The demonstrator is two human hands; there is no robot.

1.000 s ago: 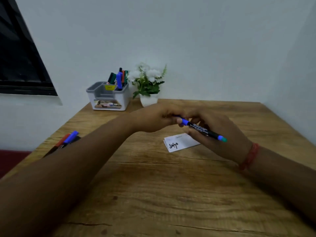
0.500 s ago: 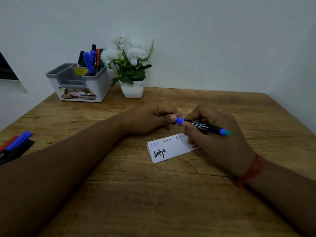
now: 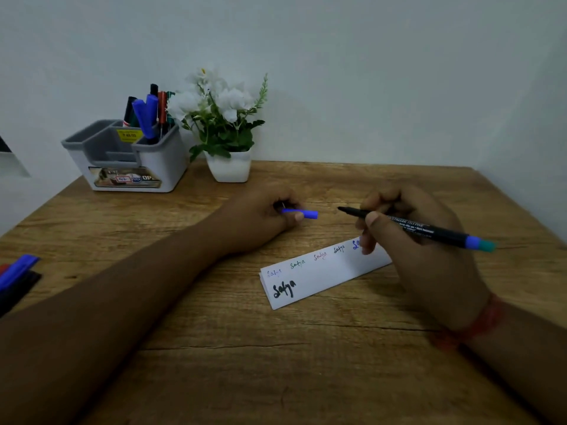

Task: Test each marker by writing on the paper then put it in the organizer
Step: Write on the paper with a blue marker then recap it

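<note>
My right hand (image 3: 423, 246) grips an uncapped black marker (image 3: 429, 230) with a blue and teal rear end, its tip pointing left above the table. My left hand (image 3: 264, 219) pinches the marker's blue cap (image 3: 305, 214), held a short gap left of the tip. Below both hands lies a folded white paper (image 3: 325, 277) with several coloured written words and one bold black word. The grey organizer (image 3: 159, 162) stands at the back left, holding several markers (image 3: 147, 116) in its right compartment.
A white pot of white flowers (image 3: 228, 167) stands right of the organizer by the wall. Loose markers (image 3: 17, 276), blue, red and black, lie at the table's left edge. The wooden table (image 3: 276, 363) stretches toward me.
The blue cap has come off the marker: my left hand pulled it leftward while my right hand kept the marker. The view has shifted so the organizer sits further left.
</note>
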